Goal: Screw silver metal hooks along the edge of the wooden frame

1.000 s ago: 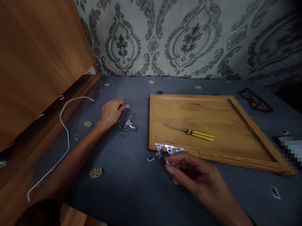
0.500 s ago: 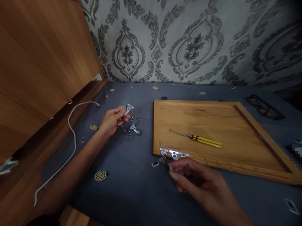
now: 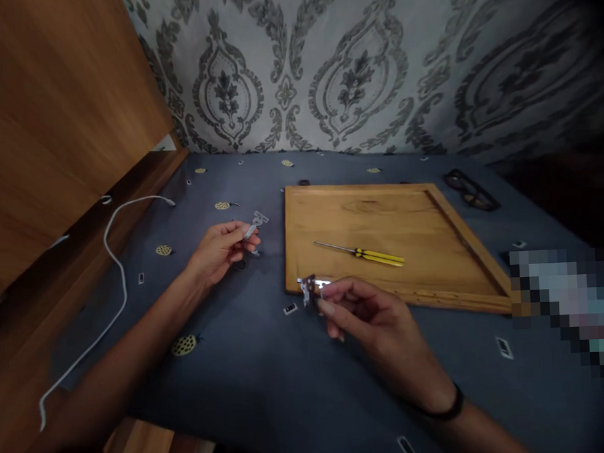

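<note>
Between the thumb and fingers of my left hand [image 3: 218, 253] is a metal hook [image 3: 258, 220], its T-shaped plate pointing up and away. More small metal pieces [image 3: 254, 252] lie just under these fingers, mostly hidden. My right hand [image 3: 379, 323] pinches a second metal hook [image 3: 309, 285] by one end, its plate facing left. Behind that hook, along the near left edge of the framed wooden board [image 3: 355, 201], shows a shiny metal strip [image 3: 324, 283], partly covered by my fingers. A yellow-handled screwdriver [image 3: 381, 257] lies on the board, its shaft pointing left.
A white cable [image 3: 118, 261] runs along the left of the blue patterned tablecloth [image 3: 239, 389]. Black-framed glasses [image 3: 470, 189] lie at the far right. A wooden cabinet [image 3: 61, 110] stands on the left, and a patterned wall [image 3: 285, 67] rises behind.
My view has shifted, so the board and screwdriver sit further left. My right hand has lifted its hook, which now overlaps the strip. My left hand still holds its hook and covers more loose pieces.
</note>
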`<state>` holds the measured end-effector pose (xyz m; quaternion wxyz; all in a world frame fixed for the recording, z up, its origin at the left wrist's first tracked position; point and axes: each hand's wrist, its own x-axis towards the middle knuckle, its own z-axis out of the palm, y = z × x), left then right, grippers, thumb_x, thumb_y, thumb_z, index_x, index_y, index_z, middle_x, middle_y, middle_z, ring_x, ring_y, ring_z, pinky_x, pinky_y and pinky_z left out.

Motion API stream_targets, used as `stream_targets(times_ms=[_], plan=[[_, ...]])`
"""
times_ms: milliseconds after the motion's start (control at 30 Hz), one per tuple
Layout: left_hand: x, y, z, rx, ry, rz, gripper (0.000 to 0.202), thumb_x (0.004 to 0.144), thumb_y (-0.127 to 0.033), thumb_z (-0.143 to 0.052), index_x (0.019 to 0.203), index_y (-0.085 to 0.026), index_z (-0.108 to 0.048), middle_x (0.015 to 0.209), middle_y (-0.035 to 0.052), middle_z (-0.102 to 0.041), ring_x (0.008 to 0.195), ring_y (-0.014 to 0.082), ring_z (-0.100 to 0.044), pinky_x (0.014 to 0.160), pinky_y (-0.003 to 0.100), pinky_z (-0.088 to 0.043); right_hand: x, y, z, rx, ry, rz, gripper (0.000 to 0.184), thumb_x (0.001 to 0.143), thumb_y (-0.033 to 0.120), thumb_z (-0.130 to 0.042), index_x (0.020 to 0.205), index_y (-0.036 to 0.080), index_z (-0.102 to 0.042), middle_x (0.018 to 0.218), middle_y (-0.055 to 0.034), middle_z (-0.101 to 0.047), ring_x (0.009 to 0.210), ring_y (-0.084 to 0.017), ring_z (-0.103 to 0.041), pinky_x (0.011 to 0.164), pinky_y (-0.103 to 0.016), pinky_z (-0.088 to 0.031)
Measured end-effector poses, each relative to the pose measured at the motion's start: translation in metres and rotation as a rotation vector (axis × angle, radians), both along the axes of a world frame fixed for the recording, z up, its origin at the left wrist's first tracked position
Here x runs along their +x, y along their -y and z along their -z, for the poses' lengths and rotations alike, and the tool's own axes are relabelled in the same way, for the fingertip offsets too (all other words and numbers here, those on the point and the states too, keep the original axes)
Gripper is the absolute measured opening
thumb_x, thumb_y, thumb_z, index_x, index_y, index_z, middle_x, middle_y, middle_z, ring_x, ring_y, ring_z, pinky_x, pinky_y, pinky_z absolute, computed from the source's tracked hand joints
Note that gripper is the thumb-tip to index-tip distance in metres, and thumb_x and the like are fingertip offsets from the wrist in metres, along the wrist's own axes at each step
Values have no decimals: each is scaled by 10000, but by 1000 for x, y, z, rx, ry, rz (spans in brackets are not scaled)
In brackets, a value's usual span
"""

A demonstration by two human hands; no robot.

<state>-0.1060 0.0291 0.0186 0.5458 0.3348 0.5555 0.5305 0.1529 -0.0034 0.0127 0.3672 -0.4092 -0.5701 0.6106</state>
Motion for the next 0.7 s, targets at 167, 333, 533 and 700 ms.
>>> stream_targets(times_ms=[167,333,533,700], plan=[[1,-1,3,-19,-10,16,131,822,-226,-759,773,-132,-682,700,48,-709,529,70,-597,385,150,-256,-1,1,1,-30,-34,13,327,730,451,-856,818,187,-682,628,28,-626,493,-73,-564,493,-210,-504],[-2,-1,2,-29,-28,24,131,801,-221,-770,754,-134,-683,680,43,-699,493,61,-572,362,148,-222,-1,1,3,-24,-54,13,329,739,454,-851,831,184,-686,624,23,-628,500,-83,-571,481,-219,-496],[1,3,-1,-42,-28,93,122,774,-220,-772,723,-147,-689,657,45,-697,460,58,-538,349,156,-185,-1,1,4,-60,-114,25,330,713,435,-872,828,188,-685,669,26,-651,493,-73,-577,475,-217,-508],[10,10,-4,-67,-24,196,184,722,-275,-825,707,-159,-682,665,40,-700,449,64,-542,342,162,-167,-2,2,1,-43,-111,67,380,692,474,-884,818,191,-664,692,16,-667,488,-85,-588,466,-231,-524]])
